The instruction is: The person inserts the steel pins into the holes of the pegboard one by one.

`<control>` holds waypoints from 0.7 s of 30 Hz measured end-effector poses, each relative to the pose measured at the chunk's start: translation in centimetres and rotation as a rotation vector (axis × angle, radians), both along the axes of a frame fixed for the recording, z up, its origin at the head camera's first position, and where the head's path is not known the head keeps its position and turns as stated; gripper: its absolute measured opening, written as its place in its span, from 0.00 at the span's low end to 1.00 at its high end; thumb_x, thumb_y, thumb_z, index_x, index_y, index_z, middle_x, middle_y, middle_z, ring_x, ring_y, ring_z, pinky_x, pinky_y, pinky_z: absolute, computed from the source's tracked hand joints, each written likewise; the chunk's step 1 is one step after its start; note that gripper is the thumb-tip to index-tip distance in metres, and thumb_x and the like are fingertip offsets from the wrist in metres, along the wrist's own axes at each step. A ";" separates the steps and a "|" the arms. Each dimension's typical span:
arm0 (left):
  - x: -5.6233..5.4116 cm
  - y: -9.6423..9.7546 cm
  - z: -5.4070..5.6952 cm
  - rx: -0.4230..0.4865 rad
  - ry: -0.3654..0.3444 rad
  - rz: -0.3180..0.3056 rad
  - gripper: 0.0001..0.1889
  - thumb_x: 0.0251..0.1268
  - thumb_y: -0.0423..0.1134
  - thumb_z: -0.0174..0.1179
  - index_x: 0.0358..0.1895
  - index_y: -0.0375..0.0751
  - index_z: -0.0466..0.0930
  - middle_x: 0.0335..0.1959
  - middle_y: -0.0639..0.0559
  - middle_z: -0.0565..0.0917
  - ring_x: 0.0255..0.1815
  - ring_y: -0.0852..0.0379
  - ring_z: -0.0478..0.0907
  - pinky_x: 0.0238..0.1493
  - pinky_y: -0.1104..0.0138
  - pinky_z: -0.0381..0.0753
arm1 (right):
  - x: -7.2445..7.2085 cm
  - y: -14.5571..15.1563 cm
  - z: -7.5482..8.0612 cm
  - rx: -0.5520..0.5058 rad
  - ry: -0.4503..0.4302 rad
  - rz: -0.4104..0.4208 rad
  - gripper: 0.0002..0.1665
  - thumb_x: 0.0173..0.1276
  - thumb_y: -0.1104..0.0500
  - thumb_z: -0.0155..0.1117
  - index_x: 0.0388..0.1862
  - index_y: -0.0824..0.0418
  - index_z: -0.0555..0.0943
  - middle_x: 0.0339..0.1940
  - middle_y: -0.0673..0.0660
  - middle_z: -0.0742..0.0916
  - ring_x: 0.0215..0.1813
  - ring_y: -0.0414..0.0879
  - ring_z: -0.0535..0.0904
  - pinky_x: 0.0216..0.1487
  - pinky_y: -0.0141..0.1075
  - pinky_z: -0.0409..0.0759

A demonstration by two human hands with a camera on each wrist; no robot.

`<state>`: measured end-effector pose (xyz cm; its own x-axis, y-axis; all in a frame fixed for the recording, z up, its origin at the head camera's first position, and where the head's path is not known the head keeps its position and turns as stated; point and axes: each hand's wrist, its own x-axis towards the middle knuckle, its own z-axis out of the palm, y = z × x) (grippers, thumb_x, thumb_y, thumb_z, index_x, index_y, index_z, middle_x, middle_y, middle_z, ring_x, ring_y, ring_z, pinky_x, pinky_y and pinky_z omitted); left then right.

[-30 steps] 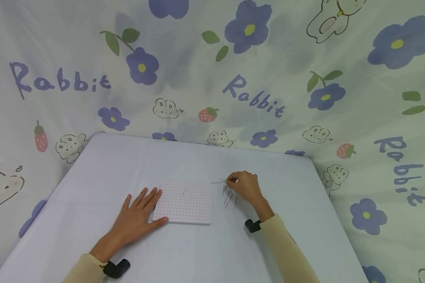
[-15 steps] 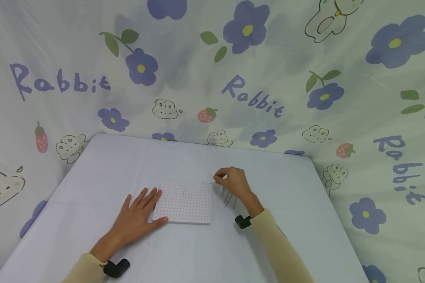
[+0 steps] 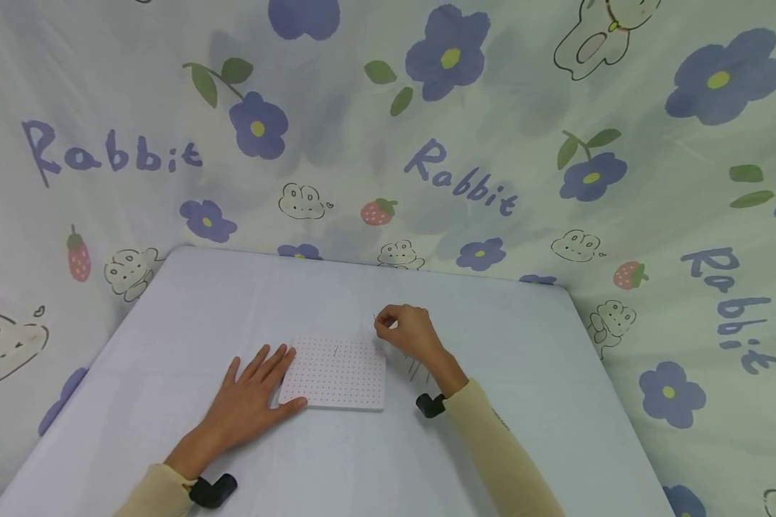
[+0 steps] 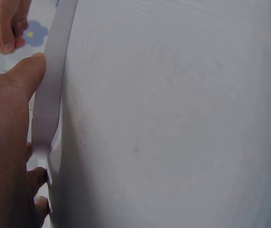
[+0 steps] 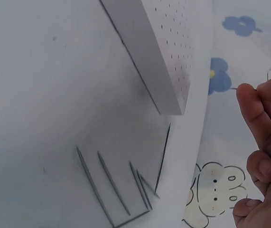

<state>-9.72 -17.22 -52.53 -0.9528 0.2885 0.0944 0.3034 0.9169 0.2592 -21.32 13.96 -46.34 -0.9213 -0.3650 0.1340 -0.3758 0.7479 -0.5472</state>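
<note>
A square white pegboard (image 3: 343,377) dotted with small holes lies flat on the table. One thin dark stick (image 3: 335,351) stands in a hole near its far side. My left hand (image 3: 246,402) rests on the board's left side, fingers spread, thumb at the front edge. Past the board's far right corner, my right hand (image 3: 410,334) pinches another thin stick (image 3: 374,317) between thumb and index finger. In the right wrist view only a short tip of that stick (image 5: 234,89) shows beyond the fingertips. Several loose pointed sticks (image 5: 95,185) lie beside the board, partly hidden under the right hand in the head view.
A white cloth (image 3: 524,345) covers the table. Behind it hangs a curtain (image 3: 336,108) printed with flowers and rabbits. A black wrist camera (image 3: 213,490) sits on the left wrist, and another black camera (image 3: 430,406) on the right.
My right hand has lifted a thin stick from the loose group and moved left with it, toward the board's far right corner. The left hand and board have stayed put.
</note>
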 end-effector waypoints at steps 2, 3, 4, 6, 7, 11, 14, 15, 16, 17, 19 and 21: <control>0.0 0.0 0.0 -0.001 0.000 0.000 0.52 0.60 0.80 0.48 0.80 0.49 0.56 0.80 0.46 0.60 0.81 0.38 0.51 0.72 0.30 0.44 | 0.1 -0.4 0.0 -0.004 -0.015 0.011 0.05 0.68 0.53 0.66 0.39 0.49 0.87 0.33 0.41 0.88 0.33 0.37 0.79 0.46 0.40 0.79; 0.0 0.0 0.0 -0.001 0.000 0.000 0.52 0.60 0.80 0.48 0.80 0.49 0.56 0.80 0.46 0.60 0.81 0.38 0.51 0.72 0.30 0.44 | 0.1 -0.6 -0.1 -0.001 -0.021 0.016 0.04 0.68 0.53 0.66 0.39 0.49 0.87 0.33 0.41 0.88 0.33 0.37 0.79 0.45 0.40 0.80; 0.0 0.0 0.1 0.000 0.002 0.000 0.52 0.60 0.80 0.48 0.80 0.48 0.56 0.80 0.46 0.60 0.81 0.38 0.51 0.72 0.30 0.44 | 0.1 -0.8 -0.1 0.002 -0.025 0.022 0.04 0.68 0.53 0.67 0.39 0.48 0.86 0.33 0.40 0.88 0.33 0.37 0.79 0.46 0.41 0.80; 0.0 0.0 0.0 -0.001 0.005 0.001 0.52 0.60 0.80 0.49 0.80 0.48 0.56 0.80 0.45 0.60 0.81 0.38 0.51 0.72 0.30 0.44 | 0.3 -1.3 -0.2 0.016 -0.030 0.033 0.03 0.68 0.52 0.67 0.39 0.47 0.86 0.34 0.40 0.87 0.35 0.36 0.79 0.48 0.41 0.78; 0.0 0.0 0.0 -0.001 0.005 0.002 0.52 0.60 0.80 0.49 0.80 0.49 0.56 0.80 0.45 0.60 0.81 0.38 0.51 0.72 0.31 0.44 | 0.4 -1.5 -0.2 0.021 -0.033 0.038 0.03 0.68 0.52 0.68 0.39 0.46 0.86 0.34 0.39 0.87 0.36 0.37 0.79 0.50 0.43 0.78; 0.0 0.0 -0.2 0.000 0.008 0.004 0.52 0.59 0.79 0.49 0.80 0.49 0.56 0.80 0.46 0.60 0.81 0.38 0.51 0.72 0.31 0.44 | 0.7 -2.4 -0.1 0.039 -0.045 0.056 0.02 0.67 0.52 0.69 0.38 0.46 0.86 0.33 0.39 0.88 0.38 0.38 0.79 0.56 0.47 0.75; 0.0 0.0 -0.2 0.003 0.010 0.003 0.52 0.60 0.79 0.49 0.81 0.50 0.56 0.80 0.46 0.60 0.81 0.38 0.51 0.72 0.31 0.43 | 0.9 -2.9 -0.1 0.059 -0.040 0.075 0.02 0.67 0.51 0.69 0.38 0.45 0.86 0.33 0.39 0.88 0.38 0.38 0.79 0.57 0.48 0.76; 0.0 0.0 -0.2 0.003 0.007 0.003 0.52 0.60 0.79 0.49 0.81 0.50 0.55 0.80 0.46 0.60 0.81 0.38 0.50 0.72 0.31 0.43 | 0.9 -3.0 -0.1 0.064 -0.034 0.082 0.03 0.68 0.51 0.69 0.38 0.45 0.86 0.33 0.38 0.88 0.38 0.37 0.80 0.57 0.47 0.76; 0.0 0.0 -0.2 0.003 0.005 0.003 0.52 0.60 0.79 0.49 0.81 0.50 0.55 0.80 0.46 0.60 0.81 0.37 0.50 0.72 0.31 0.43 | 0.9 -3.1 -0.1 0.071 -0.027 0.090 0.03 0.68 0.51 0.68 0.38 0.45 0.87 0.33 0.38 0.88 0.38 0.37 0.80 0.57 0.46 0.76; 0.0 0.0 -0.2 0.003 0.002 0.003 0.52 0.60 0.79 0.48 0.81 0.50 0.55 0.80 0.46 0.59 0.81 0.37 0.50 0.72 0.31 0.43 | 1.0 -3.2 -0.2 0.076 -0.022 0.098 0.03 0.68 0.50 0.68 0.38 0.44 0.87 0.33 0.38 0.88 0.38 0.36 0.79 0.58 0.46 0.75; 0.0 0.0 -0.1 0.001 -0.005 0.003 0.52 0.60 0.80 0.48 0.81 0.50 0.54 0.80 0.46 0.59 0.81 0.37 0.49 0.73 0.31 0.42 | 1.0 -3.4 -0.3 0.080 -0.020 0.111 0.03 0.68 0.50 0.68 0.38 0.44 0.87 0.33 0.37 0.88 0.38 0.35 0.79 0.54 0.43 0.75; 0.0 0.0 -0.1 0.001 -0.009 0.004 0.52 0.60 0.79 0.48 0.81 0.50 0.54 0.80 0.46 0.59 0.81 0.38 0.49 0.73 0.31 0.41 | 0.9 -3.5 -0.3 0.083 -0.023 0.122 0.03 0.68 0.50 0.67 0.38 0.44 0.87 0.33 0.37 0.88 0.38 0.35 0.79 0.57 0.44 0.74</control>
